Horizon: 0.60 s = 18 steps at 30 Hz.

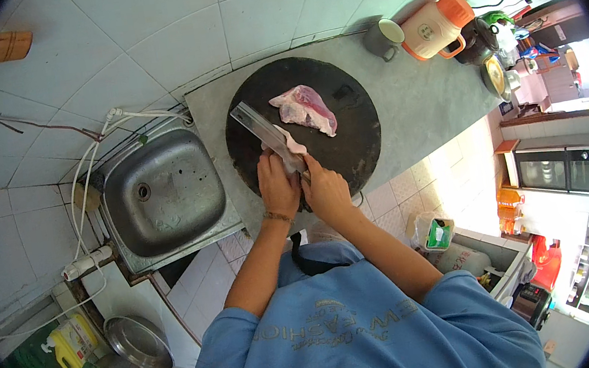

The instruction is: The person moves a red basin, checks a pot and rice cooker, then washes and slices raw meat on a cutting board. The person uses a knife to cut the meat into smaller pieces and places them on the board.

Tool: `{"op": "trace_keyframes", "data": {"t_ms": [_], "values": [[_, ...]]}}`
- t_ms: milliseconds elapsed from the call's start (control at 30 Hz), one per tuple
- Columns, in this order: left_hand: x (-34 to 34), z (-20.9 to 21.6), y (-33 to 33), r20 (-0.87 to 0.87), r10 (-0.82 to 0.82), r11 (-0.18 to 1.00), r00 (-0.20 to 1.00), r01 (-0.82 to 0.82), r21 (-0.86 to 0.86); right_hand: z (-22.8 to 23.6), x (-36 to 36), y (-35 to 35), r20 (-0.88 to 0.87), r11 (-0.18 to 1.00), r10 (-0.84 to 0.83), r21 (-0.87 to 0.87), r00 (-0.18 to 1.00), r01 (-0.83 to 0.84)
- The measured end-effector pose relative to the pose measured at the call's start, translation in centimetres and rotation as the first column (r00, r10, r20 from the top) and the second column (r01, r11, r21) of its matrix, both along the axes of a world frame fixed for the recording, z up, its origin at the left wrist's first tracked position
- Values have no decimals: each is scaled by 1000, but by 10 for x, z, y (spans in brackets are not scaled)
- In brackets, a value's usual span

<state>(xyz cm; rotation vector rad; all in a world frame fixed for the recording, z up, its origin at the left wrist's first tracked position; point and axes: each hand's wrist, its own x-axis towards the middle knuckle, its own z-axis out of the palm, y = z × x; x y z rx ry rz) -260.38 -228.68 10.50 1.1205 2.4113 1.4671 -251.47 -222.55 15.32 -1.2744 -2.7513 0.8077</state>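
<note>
The right hand (328,190) grips a long silver metal knife (260,129) slanting forward-left; the left hand (280,189) curls beside it, hold unclear. A pale-pink raw meat strip (294,142) lies against it, just ahead of the right hand, on a round black board (349,151).

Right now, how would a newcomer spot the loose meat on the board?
Find the grey counter right of the sink, then its round, dark chopping board. The loose meat lies on the board's upper half, pink-red and whitish. Unlike the smaller pale pink piece beside the knife, it lies clear of the blade.
</note>
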Motion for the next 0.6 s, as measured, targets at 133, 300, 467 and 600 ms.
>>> {"op": "trace_keyframes", "data": {"t_ms": [133,300,467,600], "values": [[-3,4,1,107,12,998,994,-18,55,6,10,5,-70,999,38,-12,997,-39],[-4,9,-1,203,92,990,975,-111,84,12,32,1,-60,998,52,-23,997,-54],[-3,5,-3,374,73,996,924,-87,19,13,53,-9,-33,1000,23,-20,999,-23],[1,1,-4,311,85,996,946,-80,-30,13,56,-12,13,1000,14,8,1000,-14]]}}
